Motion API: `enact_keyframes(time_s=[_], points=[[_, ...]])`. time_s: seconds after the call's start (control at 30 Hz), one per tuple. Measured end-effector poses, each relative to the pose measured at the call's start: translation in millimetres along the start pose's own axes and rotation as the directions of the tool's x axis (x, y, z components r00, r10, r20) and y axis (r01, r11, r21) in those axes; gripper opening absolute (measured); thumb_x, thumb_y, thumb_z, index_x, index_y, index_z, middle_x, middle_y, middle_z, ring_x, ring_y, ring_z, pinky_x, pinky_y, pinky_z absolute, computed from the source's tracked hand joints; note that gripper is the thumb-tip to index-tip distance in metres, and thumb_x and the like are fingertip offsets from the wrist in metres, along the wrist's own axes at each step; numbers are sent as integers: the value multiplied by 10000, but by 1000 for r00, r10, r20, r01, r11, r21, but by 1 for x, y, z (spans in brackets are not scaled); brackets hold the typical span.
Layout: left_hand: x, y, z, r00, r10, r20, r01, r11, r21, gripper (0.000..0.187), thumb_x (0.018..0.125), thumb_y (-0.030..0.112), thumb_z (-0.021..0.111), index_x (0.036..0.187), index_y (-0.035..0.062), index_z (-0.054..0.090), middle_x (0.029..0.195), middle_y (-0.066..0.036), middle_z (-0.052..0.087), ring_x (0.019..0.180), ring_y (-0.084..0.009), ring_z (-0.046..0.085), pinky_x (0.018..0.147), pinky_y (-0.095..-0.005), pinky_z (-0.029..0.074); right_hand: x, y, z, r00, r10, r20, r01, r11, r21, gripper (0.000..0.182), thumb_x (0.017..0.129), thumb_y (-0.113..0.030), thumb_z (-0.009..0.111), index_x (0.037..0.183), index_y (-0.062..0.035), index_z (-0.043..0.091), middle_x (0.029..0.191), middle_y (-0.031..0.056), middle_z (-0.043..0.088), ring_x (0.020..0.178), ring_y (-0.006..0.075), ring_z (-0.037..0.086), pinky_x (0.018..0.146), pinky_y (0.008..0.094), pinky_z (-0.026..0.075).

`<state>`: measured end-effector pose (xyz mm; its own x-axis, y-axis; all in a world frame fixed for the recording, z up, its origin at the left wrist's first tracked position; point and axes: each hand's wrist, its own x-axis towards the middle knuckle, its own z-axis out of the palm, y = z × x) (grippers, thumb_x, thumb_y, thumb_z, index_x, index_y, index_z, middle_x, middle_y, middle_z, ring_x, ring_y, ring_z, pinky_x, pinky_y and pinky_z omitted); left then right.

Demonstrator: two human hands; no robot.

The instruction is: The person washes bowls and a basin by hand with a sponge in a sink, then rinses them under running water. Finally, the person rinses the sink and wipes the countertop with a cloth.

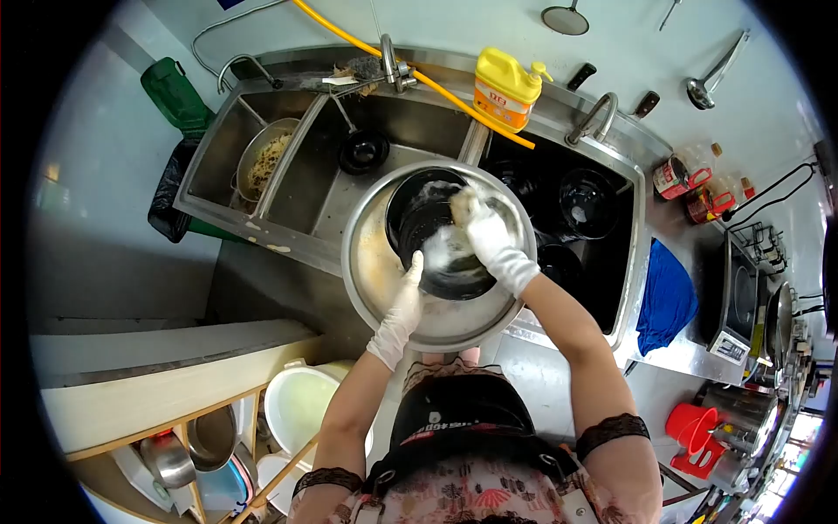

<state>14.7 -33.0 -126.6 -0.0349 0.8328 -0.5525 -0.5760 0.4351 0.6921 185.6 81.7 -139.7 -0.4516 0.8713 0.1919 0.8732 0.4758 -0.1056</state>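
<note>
Green plastic marks a bin point(179, 96) at the far left. Next to it, a pan point(245, 162) of scraps point(272, 159) sits in the left sink, and a black dish point(363, 151) lies in the middle one. Nearer, a wide steel basin point(436, 336) holds cloudy water and a soapy black bowl point(423, 229); whether two bowls overlap there, I cannot tell. The gloved left hand point(403, 307) grips its near-left edge, thumb laid over the rim, other fingers hidden. The gloved right hand point(491, 237), blurred, has its fingers bunched around a pale scrubber point(463, 206) inside the bowl. Farther right, black bowls point(587, 203) fill part of the right sink, beside a blue cloth point(668, 299).
</note>
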Motion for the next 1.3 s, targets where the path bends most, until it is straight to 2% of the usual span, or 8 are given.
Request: enact_keyframes(time_s=[0.13,0.3,0.53,0.73,1.03,1.1,1.2,1.3], points=[[12,-9,-7,997,61,-52,-57,997,60,725,882,517,559,1375,17,378,1370,-63,431,1215,-173,414,1045,-290,311,-60,-21,1,998,-47,39,57,944,-326,323,780,-40,515,1102,-38,536,805,115,550,665,217,595,558,323,512],[27,-24,-19,993,114,-30,-110,988,107,872,831,656,512,1423,57,285,1420,-78,367,1271,-221,358,1069,-325,306,-39,-78,-29,983,64,172,-177,570,802,375,770,-78,651,1117,-33,516,1042,208,590,887,382,608,768,425,499],[-5,2,3,1000,20,-15,-16,982,188,785,888,596,476,1397,16,331,1394,-56,392,1257,-181,365,1051,-310,298,13,-17,-26,970,-81,-229,83,997,1,231,766,-123,531,988,-75,573,884,96,567,819,244,585,721,362,469],[21,-19,-18,989,144,-45,-132,971,201,755,879,617,463,1372,55,365,1348,-90,448,1220,-213,441,989,-379,416,-63,-2,-14,945,-108,308,188,951,-243,458,805,-334,597,1091,23,587,960,177,610,961,303,584,935,382,431],[-17,23,3,982,-186,37,181,977,110,629,921,534,464,1343,72,396,1190,-80,532,979,-161,571,766,-276,527,-60,-55,-61,954,-258,-154,301,819,489,348,756,-149,647,1035,36,550,851,175,572,799,362,551,717,430,466],[-33,43,9,997,-7,83,-11,976,217,560,952,365,502,1414,117,303,1257,-78,492,1051,-197,552,921,-285,470,-50,-30,-85,936,-350,30,270,771,577,323,746,-75,659,1050,0,579,863,158,576,864,343,550,790,396,467],[-23,78,10,471,454,757,-818,-97,567,382,822,13,597,1200,64,572,1222,-126,522,1151,-300,503,980,-307,380,-42,-2,-109,939,-320,130,147,710,689,398,725,-83,721,1096,-16,592,924,165,599,922,305,567,853,376,460],[-3,80,1,727,257,637,-687,244,685,162,838,57,628,994,11,618,965,-80,625,877,-217,583,803,-264,459,-22,8,-136,955,-238,178,-126,218,968,449,720,-129,758,1129,-28,602,1021,139,623,951,283,531,883,352,420]])
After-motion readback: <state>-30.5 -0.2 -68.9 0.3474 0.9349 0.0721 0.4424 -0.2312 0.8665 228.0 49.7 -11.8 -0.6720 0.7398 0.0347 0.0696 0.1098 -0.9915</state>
